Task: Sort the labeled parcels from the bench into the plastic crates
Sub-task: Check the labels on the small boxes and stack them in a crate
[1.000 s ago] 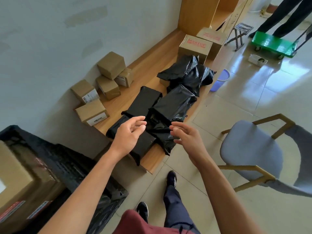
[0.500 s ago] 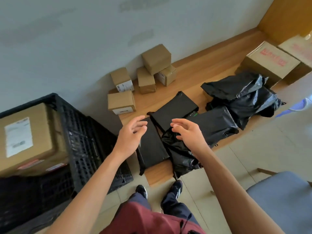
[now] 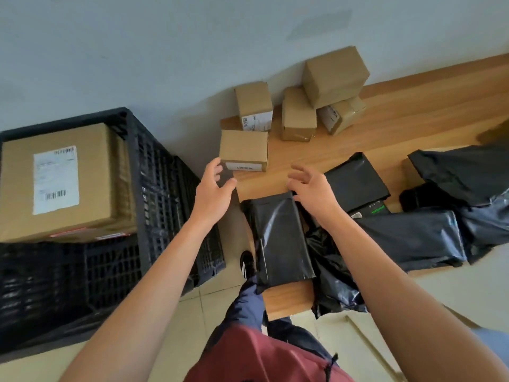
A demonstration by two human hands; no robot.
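Over the desk corner: both hands hover, empty, near the closest small box (image 3: 244, 149).
left hand (image 3: 213, 193): fingers spread and curled, clamped on nothing; fingertips just beside the box's left lower edge, can't tell if touching.
right hand (image 3: 311, 190): fingers apart, holding nothing; above the bare desk (image 3: 289, 166) strip, right of the box.
target guess: the box, from how the two hands flank it; label strip on its front face, text too blurred to read.
crate (image 3: 165, 188): black plastic, on the floor left of the desk; a big carton (image 3: 63, 180) with a white label fills much of its far part.
risk 1: the box sits at the desk's left edge; a one-sided nudge from the left hand could push it sideways instead of lifting it.
risk 2: a grip on two faces only may let the smooth cardboard slip during the swing to the crate.
risk 3: little free room beside the carton, so the box may land on the rim or tilted on top.
risk 4: label unread, wrong crate possible.
around: four more boxes (image 3: 298, 114) against the wall behind; black poly bags (image 3: 278, 235) under and right of the right arm, one overhanging the front edge.
in the way: the near bag lies just below the right wrist, and a sleeve or forearm drag could pull it off the desk; the person's foot (image 3: 246, 261) is between desk and crate, a trip point when stepping left.
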